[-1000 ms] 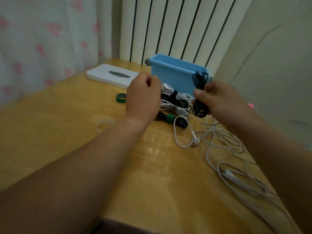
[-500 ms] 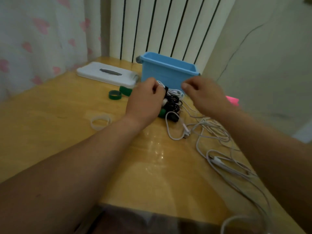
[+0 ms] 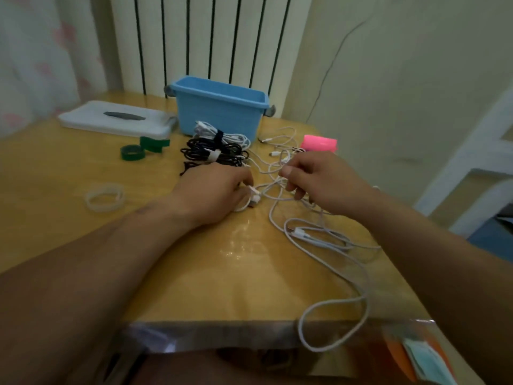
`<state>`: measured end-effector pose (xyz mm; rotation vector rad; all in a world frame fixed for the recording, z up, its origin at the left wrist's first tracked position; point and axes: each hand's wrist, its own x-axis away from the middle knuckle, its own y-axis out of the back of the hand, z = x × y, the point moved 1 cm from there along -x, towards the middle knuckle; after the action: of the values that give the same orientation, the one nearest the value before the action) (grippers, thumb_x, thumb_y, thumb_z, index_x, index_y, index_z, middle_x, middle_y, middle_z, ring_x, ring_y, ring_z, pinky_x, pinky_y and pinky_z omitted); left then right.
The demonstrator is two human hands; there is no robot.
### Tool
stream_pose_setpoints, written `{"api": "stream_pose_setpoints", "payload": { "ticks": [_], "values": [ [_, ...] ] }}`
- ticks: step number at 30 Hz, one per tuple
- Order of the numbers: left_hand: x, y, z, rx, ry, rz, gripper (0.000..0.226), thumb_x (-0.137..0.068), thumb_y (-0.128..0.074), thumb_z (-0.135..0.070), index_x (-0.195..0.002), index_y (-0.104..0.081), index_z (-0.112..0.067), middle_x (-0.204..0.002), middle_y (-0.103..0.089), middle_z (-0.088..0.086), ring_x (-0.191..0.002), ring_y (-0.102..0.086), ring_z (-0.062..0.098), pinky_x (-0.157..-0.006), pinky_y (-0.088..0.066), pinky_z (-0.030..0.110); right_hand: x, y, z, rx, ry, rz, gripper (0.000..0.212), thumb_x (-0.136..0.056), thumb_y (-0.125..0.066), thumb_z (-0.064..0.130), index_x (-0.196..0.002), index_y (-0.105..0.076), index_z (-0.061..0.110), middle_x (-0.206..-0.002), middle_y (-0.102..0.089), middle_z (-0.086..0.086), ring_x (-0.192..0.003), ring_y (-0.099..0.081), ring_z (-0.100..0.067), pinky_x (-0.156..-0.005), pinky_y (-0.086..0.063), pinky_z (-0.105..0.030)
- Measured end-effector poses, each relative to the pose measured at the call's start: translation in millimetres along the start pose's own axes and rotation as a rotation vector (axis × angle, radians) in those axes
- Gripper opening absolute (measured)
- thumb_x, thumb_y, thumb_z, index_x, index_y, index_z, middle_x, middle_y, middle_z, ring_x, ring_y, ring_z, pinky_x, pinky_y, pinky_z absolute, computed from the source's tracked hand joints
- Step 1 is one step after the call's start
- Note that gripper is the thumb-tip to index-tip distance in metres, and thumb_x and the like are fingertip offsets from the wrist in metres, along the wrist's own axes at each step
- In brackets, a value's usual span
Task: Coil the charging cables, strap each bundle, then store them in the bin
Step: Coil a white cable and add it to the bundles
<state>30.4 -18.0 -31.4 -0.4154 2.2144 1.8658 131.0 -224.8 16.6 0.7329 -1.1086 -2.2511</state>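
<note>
Teasing one white cable [image 3: 255, 197] from the tangle on the counter [image 3: 194, 273] — left grip [image 3: 213, 190] curls round its plug end, right grip [image 3: 313, 182] pinches strands. Best freed fully before coiling; bin [image 3: 219, 115] stands behind, beyond strapped bundles [image 3: 200, 148].

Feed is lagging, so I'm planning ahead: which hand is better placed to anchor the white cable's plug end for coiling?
Left, probably. The left hand lies right at the white plug, while the right hand pinches the white cable farther along, which suits it to feeding loops.
</note>
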Motion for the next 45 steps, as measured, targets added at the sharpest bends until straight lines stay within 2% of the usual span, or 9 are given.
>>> {"api": "stream_pose_setpoints", "payload": {
  "ticks": [8, 13, 18, 26, 28, 32, 36, 40, 45],
  "values": [
    [0, 30, 24, 0.536, 0.189, -0.549, 0.017, -0.109, -0.060, -0.039, -0.109, -0.068, -0.024, -0.108, -0.058, 0.000, -0.102, -0.057, 0.013, -0.085, -0.049, 0.023, -21, -6, 9, -0.214, -0.017, -0.131, 0.027, -0.101, -0.058, 0.006, -0.120, -0.072, 0.019, -0.102, -0.076, 0.003, -0.094, -0.075, -0.013, -0.078, -0.065, -0.039],
    [-4, 31, 26, 1.003, 0.321, -0.499, 0.022, -0.114, -0.052, -0.033, -0.115, -0.062, -0.014, -0.083, -0.062, 0.003, -0.065, -0.061, 0.013, -0.058, -0.057, 0.028, -28, -26, 55, 0.089, 0.238, 0.157, 0.055, -0.091, -0.061, 0.007, -0.141, -0.063, 0.032, -0.134, -0.068, 0.014, -0.122, -0.061, -0.004, -0.103, -0.050, -0.028],
    [-9, 28, 33, 1.028, 0.407, -0.525, 0.021, -0.113, -0.053, -0.033, -0.111, -0.064, -0.015, -0.079, -0.060, -0.006, -0.062, -0.053, 0.005, -0.058, -0.044, 0.024, -31, -38, 67, 0.136, 0.255, 0.441, 0.013, -0.098, -0.063, 0.037, -0.101, -0.075, 0.034, -0.091, -0.076, 0.016, -0.086, -0.069, -0.001, -0.083, -0.056, -0.031],
    [-12, 7, 15, 0.530, 0.172, -0.167, 0.017, -0.110, -0.055, -0.030, -0.110, -0.070, -0.021, -0.098, -0.072, -0.003, -0.091, -0.065, 0.018, -0.079, -0.055, 0.041, -35, -34, 11, -0.168, 0.328, 0.096, 0.040, -0.087, -0.081, 0.015, -0.104, -0.065, 0.048, -0.100, -0.074, 0.016, -0.098, -0.072, -0.009, -0.086, -0.058, -0.045],
    [-11, 5, 8, 0.545, 0.142, -0.118, 0.018, -0.109, -0.054, -0.031, -0.111, -0.069, -0.022, -0.095, -0.069, -0.005, -0.088, -0.064, 0.019, -0.072, -0.051, 0.039, -35, -33, 9, -0.299, 0.320, 0.023, 0.018, -0.088, -0.077, 0.047, -0.102, -0.067, 0.046, -0.099, -0.076, 0.013, -0.099, -0.074, -0.022, -0.087, -0.058, -0.052],
    [-9, 7, 2, 0.626, 0.148, -0.089, 0.024, -0.110, -0.051, -0.047, -0.107, -0.063, -0.026, -0.088, -0.066, -0.007, -0.083, -0.064, 0.018, -0.067, -0.046, 0.037, -33, -39, 5, -0.442, 0.272, -0.049, 0.053, -0.070, -0.071, 0.089, -0.097, -0.065, 0.043, -0.088, -0.074, 0.006, -0.088, -0.072, -0.043, -0.079, -0.057, -0.064],
    [-3, 10, -1, 0.720, 0.145, -0.033, 0.033, -0.109, -0.052, -0.055, -0.113, -0.062, -0.024, -0.091, -0.069, -0.005, -0.085, -0.066, 0.016, -0.075, -0.056, 0.041, -28, -43, 15, -0.466, 0.269, -0.151, 0.044, -0.076, -0.074, 0.076, -0.094, -0.066, 0.036, -0.087, -0.075, 0.001, -0.083, -0.072, -0.040, -0.075, -0.057, -0.066],
    [-3, 16, -1, 0.886, 0.194, 0.009, 0.035, -0.111, -0.052, -0.049, -0.116, -0.064, -0.017, -0.087, -0.073, 0.000, -0.078, -0.065, 0.011, -0.072, -0.052, 0.035, -27, -48, 24, -0.489, 0.273, -0.250, 0.018, -0.079, -0.072, 0.050, -0.093, -0.066, 0.040, -0.089, -0.075, 0.005, -0.083, -0.073, -0.025, -0.075, -0.061, -0.042],
    [-1, 21, -2, 0.917, 0.184, 0.019, 0.038, -0.113, -0.051, -0.041, -0.110, -0.064, -0.006, -0.083, -0.065, 0.006, -0.073, -0.058, 0.014, -0.071, -0.049, 0.037, -29, -52, 20, -0.442, 0.293, -0.302, 0.027, -0.089, -0.072, 0.024, -0.097, -0.061, 0.047, -0.093, -0.069, 0.007, -0.087, -0.069, -0.022, -0.079, -0.057, -0.051]
  ]
}}
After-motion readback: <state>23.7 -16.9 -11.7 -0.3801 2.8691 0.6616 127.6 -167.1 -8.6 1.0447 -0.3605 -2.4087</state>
